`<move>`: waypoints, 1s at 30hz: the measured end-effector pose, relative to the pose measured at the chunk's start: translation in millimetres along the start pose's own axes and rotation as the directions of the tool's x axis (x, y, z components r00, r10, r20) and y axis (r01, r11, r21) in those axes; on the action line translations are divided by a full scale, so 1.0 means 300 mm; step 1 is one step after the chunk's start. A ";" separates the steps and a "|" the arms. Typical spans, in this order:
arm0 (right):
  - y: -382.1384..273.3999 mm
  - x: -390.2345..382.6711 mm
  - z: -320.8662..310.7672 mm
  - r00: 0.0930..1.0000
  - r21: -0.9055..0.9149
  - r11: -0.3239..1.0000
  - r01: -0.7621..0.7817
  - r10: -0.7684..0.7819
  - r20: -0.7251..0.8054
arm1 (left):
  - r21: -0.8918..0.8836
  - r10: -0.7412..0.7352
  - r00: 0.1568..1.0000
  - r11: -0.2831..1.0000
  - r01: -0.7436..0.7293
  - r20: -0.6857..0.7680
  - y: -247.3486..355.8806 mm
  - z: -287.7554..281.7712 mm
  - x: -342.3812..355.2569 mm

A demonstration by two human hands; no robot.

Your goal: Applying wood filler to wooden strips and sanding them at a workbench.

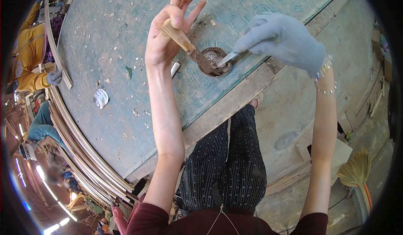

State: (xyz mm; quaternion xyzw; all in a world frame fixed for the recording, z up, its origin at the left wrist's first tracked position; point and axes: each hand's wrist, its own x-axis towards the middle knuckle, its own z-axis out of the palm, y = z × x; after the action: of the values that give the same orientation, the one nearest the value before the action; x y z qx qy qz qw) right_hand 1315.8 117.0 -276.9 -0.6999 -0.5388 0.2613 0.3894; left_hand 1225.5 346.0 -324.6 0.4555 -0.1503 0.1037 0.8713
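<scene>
My bare left hand (170,37) holds a flat wooden stick (176,35) between thumb and finger, other fingers raised. The stick's dark, smeared end is at the left rim of a round container of brown paste (210,61) on the scuffed blue-green tabletop (105,29). My right hand (279,42), in a pale grey knit glove, is closed on a small pale, flat blade (227,58), whose tip rests in the paste. A short white cylinder (174,69) lies just left of the container, partly hidden by my left wrist.
A wooden strip (228,100) edges the near side. Long curved wood strips (79,138) are stacked at left, beside co-workers in yellow (25,58) and teal (44,121). A foil-like scrap (100,98) lies on the table. A straw broom (354,168) stands at lower right.
</scene>
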 end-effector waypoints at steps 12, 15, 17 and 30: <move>-0.158 -0.080 0.115 0.931 -0.606 0.763 -0.226 -0.013 -0.364 | 0.460 0.005 0.998 0.888 0.022 -0.057 0.115 0.053 -0.087; -0.173 -0.098 0.117 0.934 -0.717 0.654 -0.242 -0.042 -0.354 | 0.569 -0.021 0.999 0.823 -0.004 0.038 0.121 0.054 -0.094; -0.186 -0.114 0.108 0.930 -0.811 0.518 -0.272 -0.076 -0.360 | 0.625 -0.010 1.000 0.781 -0.005 0.020 0.119 0.065 -0.100; -0.299 -0.164 0.160 0.795 -0.288 0.838 -0.464 0.249 -0.553 | 0.610 0.047 0.914 0.758 0.230 -0.402 0.125 0.268 -0.097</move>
State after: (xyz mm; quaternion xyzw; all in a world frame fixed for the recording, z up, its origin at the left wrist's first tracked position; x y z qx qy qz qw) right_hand 1214.8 92.9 -232.2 -0.8989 -0.3178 0.0247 0.3005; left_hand 1172.9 299.5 -263.0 0.7037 0.0956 0.1946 0.6766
